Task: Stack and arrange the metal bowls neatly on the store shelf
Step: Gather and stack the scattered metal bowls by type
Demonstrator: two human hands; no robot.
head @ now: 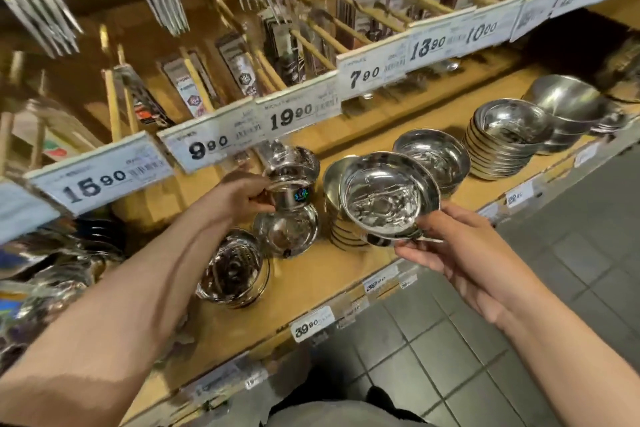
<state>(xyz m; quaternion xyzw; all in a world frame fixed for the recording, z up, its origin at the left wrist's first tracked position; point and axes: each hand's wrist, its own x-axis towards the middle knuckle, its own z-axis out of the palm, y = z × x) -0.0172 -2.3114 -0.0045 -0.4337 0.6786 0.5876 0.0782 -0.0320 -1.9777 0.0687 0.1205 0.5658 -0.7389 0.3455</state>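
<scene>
right hand (460,246) pinches bowl (388,196) rim, mouth tilted up | left hand (239,194) grips cup (291,180)

Right hand (464,253) pinching rim of shallow metal bowl (388,198) above a bowl stack (343,218), left hand (239,194) gripping a small steel cup (291,180) on wooden shelf (311,274), taller bowl stacks (502,146) further right, price tags (291,111) overhead.
</scene>
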